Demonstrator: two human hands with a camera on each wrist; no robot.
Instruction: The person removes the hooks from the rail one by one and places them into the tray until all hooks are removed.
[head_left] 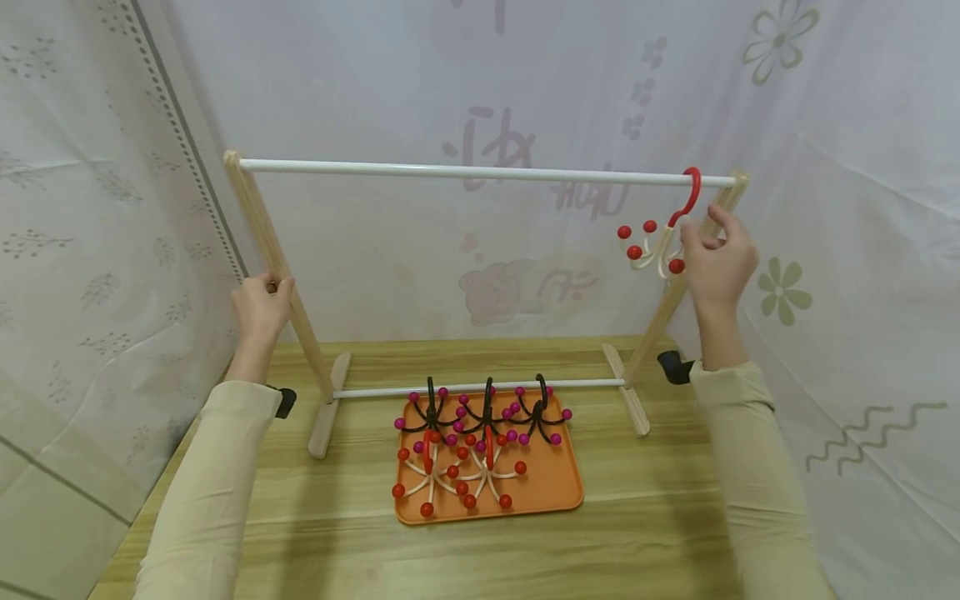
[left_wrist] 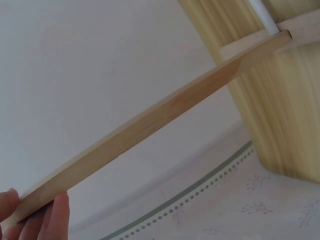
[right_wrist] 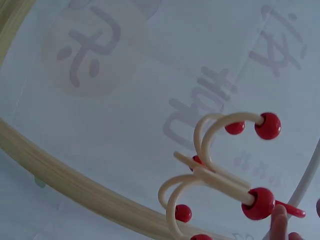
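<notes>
My left hand (head_left: pixel 262 307) grips the wooden left upright (left_wrist: pixel 135 132) of a rack; in the left wrist view its thumb and fingers lie on opposite sides of it. At the right end of the white top rod (head_left: pixel 465 172), a hanger (head_left: pixel 663 243) with a red hook and curved cream arms tipped with red balls hangs tilted. Beside it is my right hand (head_left: pixel 720 258), thumb at the hook's lower end and apart from the raised index finger. One fingertip (right_wrist: pixel 279 220) overlaps a red ball (right_wrist: pixel 258 203) in the right wrist view.
An orange tray (head_left: pixel 551 483) on the wood-grain table (head_left: pixel 360 550) holds several similar hangers, some black with magenta balls, others cream with red balls. A lower white rod (head_left: pixel 375 392) joins the rack's feet behind it. Printed curtains (head_left: pixel 375 250) surround the table.
</notes>
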